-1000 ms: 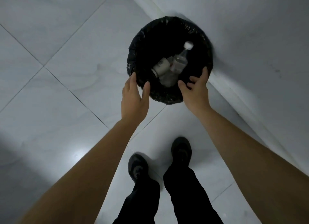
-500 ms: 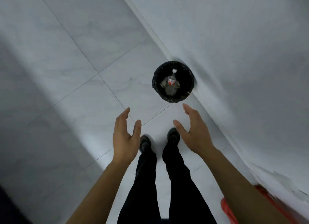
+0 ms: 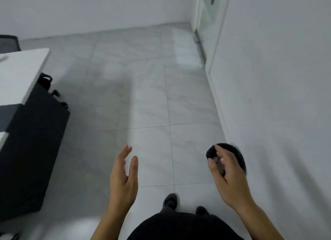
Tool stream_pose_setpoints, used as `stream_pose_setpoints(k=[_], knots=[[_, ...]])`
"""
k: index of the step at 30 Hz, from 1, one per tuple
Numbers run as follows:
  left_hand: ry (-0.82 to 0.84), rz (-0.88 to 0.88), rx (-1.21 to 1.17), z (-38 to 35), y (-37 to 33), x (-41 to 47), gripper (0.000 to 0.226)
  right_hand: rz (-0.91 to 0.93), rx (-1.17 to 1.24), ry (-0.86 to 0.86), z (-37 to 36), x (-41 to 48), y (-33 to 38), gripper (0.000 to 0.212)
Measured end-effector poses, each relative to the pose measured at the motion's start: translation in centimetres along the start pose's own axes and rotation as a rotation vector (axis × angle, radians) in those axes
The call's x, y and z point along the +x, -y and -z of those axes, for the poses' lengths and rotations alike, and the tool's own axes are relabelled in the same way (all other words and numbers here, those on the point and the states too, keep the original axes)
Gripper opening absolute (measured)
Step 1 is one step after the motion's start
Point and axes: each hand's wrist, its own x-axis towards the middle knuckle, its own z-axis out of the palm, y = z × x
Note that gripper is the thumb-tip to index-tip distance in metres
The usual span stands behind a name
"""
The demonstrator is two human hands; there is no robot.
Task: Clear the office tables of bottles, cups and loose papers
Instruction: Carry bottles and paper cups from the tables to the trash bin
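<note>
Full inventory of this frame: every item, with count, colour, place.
bin: 1, black, on the floor by the right wall, partly behind the right hand; contents blurred
table: 1, white, left edge
cabinet: 1, dark, below the table
chair: 1, dark, far left, beyond the table
door: 1, pale, top right
floor: pale grey tiles
shoes: 2, black, bottom centre
left hand: open, empty, centre
right hand: open, empty, before the bin

Both empty hands, left hand (image 3: 123, 178) and right hand (image 3: 228, 178), hang open above the tiled floor (image 3: 148, 100) beside the black bin (image 3: 239, 154).
</note>
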Motion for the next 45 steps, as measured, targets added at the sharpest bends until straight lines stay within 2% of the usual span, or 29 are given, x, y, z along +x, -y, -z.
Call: stream_pose_setpoints(k=[5,11,14,19,24,28,34,40,45], knots=[[-0.279,0.185,-0.036,2.4,2.4,-8.4,0.047,0.194,-0.02,0.304,-1.9,-1.4,0.9,0.05],[-0.627,0.401,-0.07,4.4,4.7,-20.9,0.045,0.255,0.033,0.6,-6.6,-4.4,2.4,0.056],[-0.782,0.475,-0.068,6.4,5.4,-26.8,0.048,0.354,0.029,0.748,-9.0,-6.6,5.2,0.059],[-1.069,0.581,-0.082,10.4,8.0,-35.2,0.042,0.572,-0.066,0.929,-14.4,-10.7,10.3,0.058],[-1.301,0.683,-0.178,15.1,12.7,-42.7,0.039,0.684,-0.116,1.003,-22.1,-17.1,15.1,0.053],[-1.378,0.729,-0.237,21.9,17.5,-46.9,0.035,0.716,-0.091,1.055,-29.3,-24.1,19.6,0.06],[-1.335,0.709,-0.177,34.9,21.9,-49.6,0.039,0.784,-0.086,1.17,-38.5,-33.3,26.9,0.063],[-1.274,0.698,-0.175,45.7,28.3,-48.7,0.041,0.692,-0.03,1.172,-48.1,-39.0,31.3,0.066],[-1.271,0.739,-0.181,55.9,35.8,-46.5,0.04,0.644,-0.015,1.164,-60.3,-43.0,35.7,0.062]])
